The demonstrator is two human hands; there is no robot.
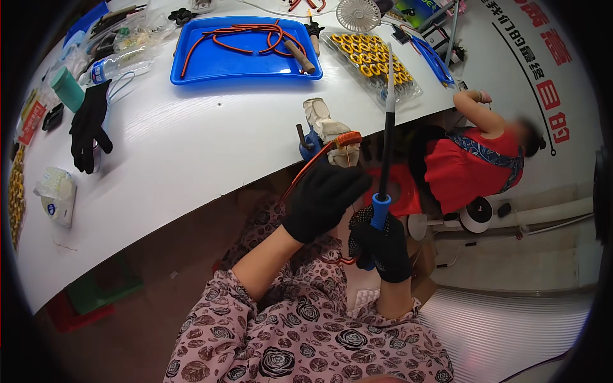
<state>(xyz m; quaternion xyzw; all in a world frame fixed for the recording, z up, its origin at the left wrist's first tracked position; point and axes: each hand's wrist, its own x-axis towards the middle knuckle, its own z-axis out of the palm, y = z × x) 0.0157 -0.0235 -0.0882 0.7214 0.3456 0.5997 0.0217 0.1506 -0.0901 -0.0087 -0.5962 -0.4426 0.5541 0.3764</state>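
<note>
My right hand, in a black glove, is wrapped round the blue handle of a long-shafted tool. The shaft is black, pale toward its tip, and points up and away. My left hand, also black-gloved, is beside it with fingers pressed together toward the tool; what they hold is hidden. Just beyond it, an orange wire-wound ring coil rests against white cloth wrapping on a blue clamp at the table edge. Orange wire runs from the coil down behind my left hand. More reddish wire shows beside my right hand.
On the white table, a blue tray holds orange wires and a wooden stick. A bag of yellow rings lies right of it. An empty black glove and green cup are left. A person in red sits at right.
</note>
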